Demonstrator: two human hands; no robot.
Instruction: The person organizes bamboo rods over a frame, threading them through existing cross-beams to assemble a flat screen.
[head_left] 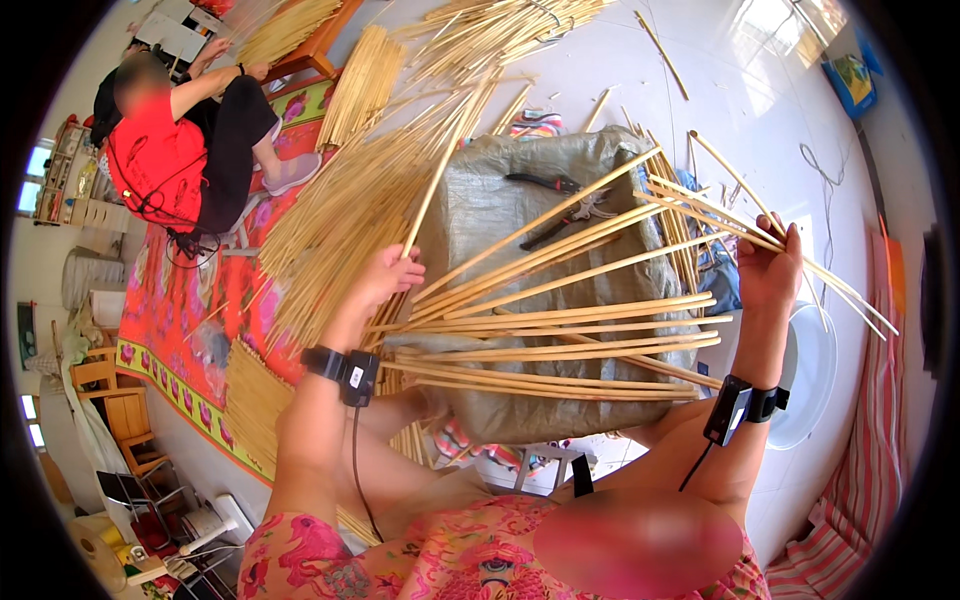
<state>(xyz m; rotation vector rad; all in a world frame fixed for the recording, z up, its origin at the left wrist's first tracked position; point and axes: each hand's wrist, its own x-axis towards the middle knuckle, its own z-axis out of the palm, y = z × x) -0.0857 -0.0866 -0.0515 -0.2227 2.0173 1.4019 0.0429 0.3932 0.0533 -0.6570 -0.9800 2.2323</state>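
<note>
The left hand [388, 275], left of centre in the frame, had its fingers curled and grasping the lower end of a long stick [433, 195]; the stick slanted toward the upper centre. The right hand [775, 255], in the right half of the frame, had its thumb and fingers pinched round a small group of sticks [740, 229]. Those sticks spread to both sides of the grip, their ends reaching toward the centre and the right edge; the exact count could not be told.

At the centre stood a work surface covered by a grey-green sheet [480, 180]. Loose sticks [570, 312] lay across it in a rough fan, between the 2 forearms. 2 hand pruners [590, 208] rested on the upper part of the sheet, beyond the fan.

A broad pile of sticks [330, 225] occupied the area left of the sheet, and a further bundle [510, 35] lay at the top centre. A red floral mat [170, 310] covered floor at the left. A pale basin [808, 375] stood at the right, near the right forearm. Each wrist carried a strapped black device [360, 378]. At the upper left a co-worker in a red top [155, 160] sat beside the pile.
</note>
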